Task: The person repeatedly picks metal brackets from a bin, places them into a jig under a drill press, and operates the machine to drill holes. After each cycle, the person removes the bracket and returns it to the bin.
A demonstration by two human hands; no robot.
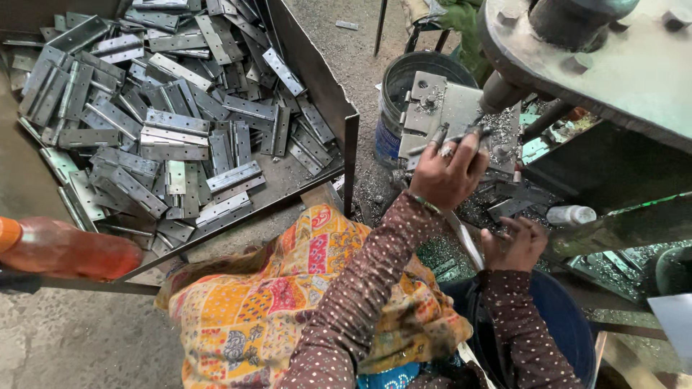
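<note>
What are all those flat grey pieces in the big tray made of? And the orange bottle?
The hinge plates look like bare metal, probably steel: dull silvery grey with glints and sharp edges. The tray seems darker sheet metal. The orange bottle looks like see-through plastic, though it is blurred.

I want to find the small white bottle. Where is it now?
In the head view, the white bottle lies on its side at the right, just right of the right hand, under the dark machine frame.

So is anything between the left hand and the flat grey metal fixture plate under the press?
Nothing visible: the left hand already rests on the flat grey metal fixture plate, holding a thin metal pin against it.
</note>
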